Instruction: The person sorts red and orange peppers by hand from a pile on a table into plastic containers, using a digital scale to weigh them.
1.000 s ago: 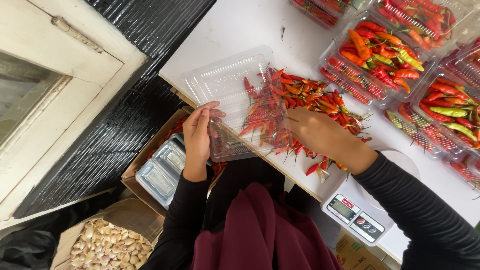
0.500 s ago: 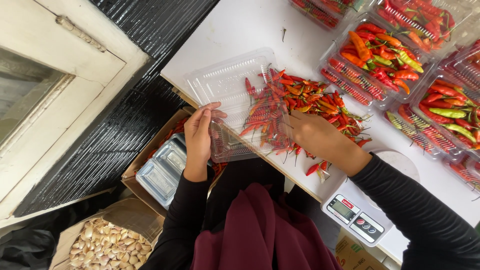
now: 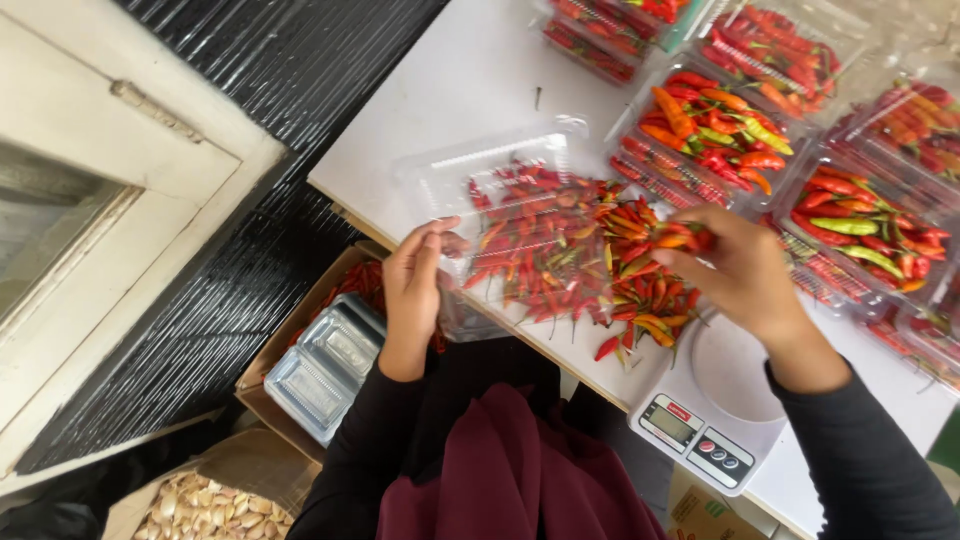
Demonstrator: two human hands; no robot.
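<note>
Left hand [image 3: 415, 290] gripping edge of open clear clamshell box [image 3: 500, 215]; right hand [image 3: 745, 270] pinching red chillies [image 3: 680, 240] over loose pile [image 3: 590, 260], beside white scale [image 3: 715, 405].

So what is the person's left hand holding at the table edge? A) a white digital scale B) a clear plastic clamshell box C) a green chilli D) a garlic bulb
B: the left hand grips the edge of the open clear plastic clamshell box, beside the loose red chillies.

Filled chilli trays [image 3: 900, 130] at upper right blurred, cut by frame edge; garlic bag [image 3: 205, 505] cut off lower left; scale [image 3: 715, 405] display unreadable.
</note>
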